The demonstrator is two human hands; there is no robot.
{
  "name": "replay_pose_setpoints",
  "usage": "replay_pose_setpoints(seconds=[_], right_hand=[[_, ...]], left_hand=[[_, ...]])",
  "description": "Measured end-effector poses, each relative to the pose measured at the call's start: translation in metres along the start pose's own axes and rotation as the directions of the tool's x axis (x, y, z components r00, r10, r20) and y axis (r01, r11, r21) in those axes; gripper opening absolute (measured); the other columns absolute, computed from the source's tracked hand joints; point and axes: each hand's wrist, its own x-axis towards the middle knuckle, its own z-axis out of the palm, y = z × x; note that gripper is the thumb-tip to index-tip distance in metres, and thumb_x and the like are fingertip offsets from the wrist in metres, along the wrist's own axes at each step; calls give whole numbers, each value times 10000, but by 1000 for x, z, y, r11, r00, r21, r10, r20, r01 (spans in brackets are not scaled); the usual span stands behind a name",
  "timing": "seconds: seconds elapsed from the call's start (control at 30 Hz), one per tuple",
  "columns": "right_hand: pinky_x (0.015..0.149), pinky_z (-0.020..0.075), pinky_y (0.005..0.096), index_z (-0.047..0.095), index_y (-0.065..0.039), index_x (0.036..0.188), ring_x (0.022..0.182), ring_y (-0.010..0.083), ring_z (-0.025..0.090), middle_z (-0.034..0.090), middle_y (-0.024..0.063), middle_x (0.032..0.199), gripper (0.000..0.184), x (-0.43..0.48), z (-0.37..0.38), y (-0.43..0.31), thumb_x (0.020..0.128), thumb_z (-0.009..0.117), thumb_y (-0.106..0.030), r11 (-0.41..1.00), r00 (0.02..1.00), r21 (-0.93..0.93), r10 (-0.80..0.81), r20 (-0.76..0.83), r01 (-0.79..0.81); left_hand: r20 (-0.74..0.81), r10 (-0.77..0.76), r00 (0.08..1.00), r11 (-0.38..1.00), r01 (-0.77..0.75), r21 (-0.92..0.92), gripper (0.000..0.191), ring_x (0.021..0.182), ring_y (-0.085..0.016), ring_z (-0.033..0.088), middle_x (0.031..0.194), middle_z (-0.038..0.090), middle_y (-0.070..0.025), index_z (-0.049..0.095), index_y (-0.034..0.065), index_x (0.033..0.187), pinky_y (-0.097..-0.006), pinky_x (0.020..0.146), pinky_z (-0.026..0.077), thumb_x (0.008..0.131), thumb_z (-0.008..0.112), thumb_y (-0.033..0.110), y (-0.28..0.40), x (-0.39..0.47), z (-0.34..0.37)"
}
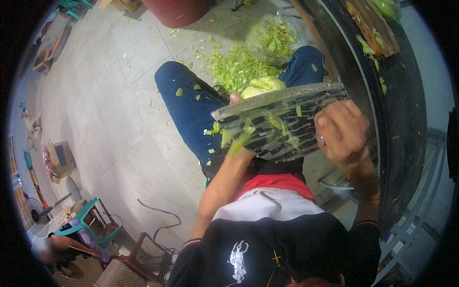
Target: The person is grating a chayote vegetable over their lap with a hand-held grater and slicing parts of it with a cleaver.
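My right hand [342, 131] is closed at the right end of a broad-bladed cleaver [272, 125]; its handle is hidden in the fist. Wet streaks and green peelings cling to the wide blade, which hangs over my lap. Behind the blade's upper edge shows a pale yellow-green, lobed fruit or vegetable [263, 86], partly peeled. The thumb of my left hand [235, 98] rests against its left side. The blade hides the rest of that hand, and the wrist comes out below it.
Green peelings [233, 68] lie heaped on the tiled floor between my knees, beside a clear plastic bag of peelings [270, 39]. At right runs a dark table edge [398, 125] bearing a wooden block [373, 27]. A red tub [175, 12] stands ahead. A person [53, 247] is at lower left.
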Motion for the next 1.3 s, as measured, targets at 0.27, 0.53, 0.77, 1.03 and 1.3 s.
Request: replay_pose_setpoints(seconds=[0.27,0.53,0.77,1.03,1.3], right_hand=[[532,413,358,555,-43,744,595,238,540,519,68,687,155,2,-7,10,725,700,-94,1000,1000,23,0,3,0],[569,441,389,591,3,852,627,273,575,559,96,736,172,-26,1,32,748,714,-58,782,828,274,541,151,-560],[567,434,384,580,-33,731,610,260,556,541,72,691,104,-10,-21,3,720,673,-76,986,998,155,63,14,-64],[531,398,356,537,-52,675,582,227,527,486,55,642,142,1,-25,-6,684,675,-82,992,996,111,50,80,-59],[591,454,384,567,-19,825,647,299,572,542,88,710,252,-2,-4,14,655,743,-79,958,951,61,267,154,-279]], left_hand=[[-411,397,821,707,12,707,701,943,-250,633,1107,633,-136,520,-1,1231,-372,826,527,948,383,626,-17,1,36],[-97,91,991,433,48,900,1019,915,-208,646,1027,635,-134,501,-65,1220,-333,824,531,743,481,835,-8,22,52],[-222,151,963,454,131,881,660,893,-128,592,1024,615,-82,514,5,1121,-257,781,481,768,704,529,-5,19,25],[-100,140,985,481,20,876,501,844,-146,575,983,616,-105,535,-10,1043,-273,744,461,778,717,374,8,20,-3],[50,76,996,369,-75,926,758,849,-176,608,951,634,-111,576,-12,990,-298,751,484,583,822,579,-4,10,40]])
